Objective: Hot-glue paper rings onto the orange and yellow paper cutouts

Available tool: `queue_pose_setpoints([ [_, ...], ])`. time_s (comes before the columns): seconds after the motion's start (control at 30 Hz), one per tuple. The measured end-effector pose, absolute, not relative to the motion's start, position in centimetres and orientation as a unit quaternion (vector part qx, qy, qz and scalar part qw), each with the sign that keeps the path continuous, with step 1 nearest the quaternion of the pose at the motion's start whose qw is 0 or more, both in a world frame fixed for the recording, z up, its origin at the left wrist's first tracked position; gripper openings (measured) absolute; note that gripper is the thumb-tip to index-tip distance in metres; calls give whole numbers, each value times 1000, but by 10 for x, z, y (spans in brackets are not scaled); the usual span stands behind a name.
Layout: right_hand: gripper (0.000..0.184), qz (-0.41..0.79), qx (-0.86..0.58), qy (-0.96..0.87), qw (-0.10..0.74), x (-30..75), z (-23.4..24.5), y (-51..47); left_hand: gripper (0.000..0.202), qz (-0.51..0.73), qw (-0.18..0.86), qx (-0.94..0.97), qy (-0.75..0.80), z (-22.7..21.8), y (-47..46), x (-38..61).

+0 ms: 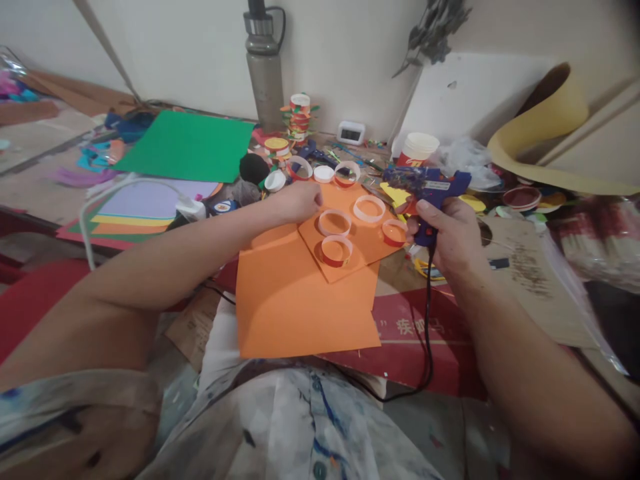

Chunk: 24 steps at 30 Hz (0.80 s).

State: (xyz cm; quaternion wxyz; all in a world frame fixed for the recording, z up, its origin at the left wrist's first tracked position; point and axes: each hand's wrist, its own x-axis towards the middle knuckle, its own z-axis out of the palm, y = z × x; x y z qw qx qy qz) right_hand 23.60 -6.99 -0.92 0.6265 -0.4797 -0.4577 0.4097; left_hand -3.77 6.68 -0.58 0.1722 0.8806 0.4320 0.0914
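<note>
Glue gun and paper rings, seen from above. The right hand (pixel 460 233) is clamped around the handle of a blue glue gun (pixel 440 192); the gun's body lies above the grip, its front end turned leftward, clear of the sheets. Its black cord (pixel 429 320) drops from the handle past the table's front edge. The left hand (pixel 301 202) is curled near the left edge of the upper orange sheet (pixel 327 272); whether its fingers hold anything cannot be told. This sheet overlaps a larger orange sheet (pixel 305 320), which reaches the front edge of the table (pixel 400 310). Two rings stand close together toward the upper sheet's near corner: the front ring (pixel 336 263) and the ring behind it (pixel 334 233). A pale ring (pixel 369 219) lies farther back. A red-banded ring (pixel 394 241) sits at the right edge, just beside the right hand's fingertips.
</note>
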Motion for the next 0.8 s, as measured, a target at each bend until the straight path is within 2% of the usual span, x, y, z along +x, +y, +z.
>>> queue_pose_setpoints([
  [0.07, 41, 404, -483, -452, 632, 236, -8, -70, 25, 107, 159, 889, 416, 4, 52, -34],
  [0.13, 43, 400, -485, -443, 640, 237, -6, -71, 38, 112, 194, 916, 334, 10, 36, -31],
  [0.2, 44, 398, -485, -436, 645, 240, -6, -71, 49, 81, 233, 937, 248, 12, 23, -31],
  [0.3, 44, 394, -486, -439, 645, 242, -7, -70, 61, 46, 233, 955, 179, 9, 11, -33],
  [0.5, 35, 373, -476, -445, 660, 245, -6, -70, 52, 70, 235, 947, 209, 7, 3, -21],
  [0.7, 35, 337, -466, -432, 695, 251, 2, -70, 62, 102, 226, 929, 274, 2, 2, 20],
  [0.8, 34, 340, -464, -436, 692, 251, 3, -69, 60, 116, 223, 922, 295, -5, 3, 29],
])
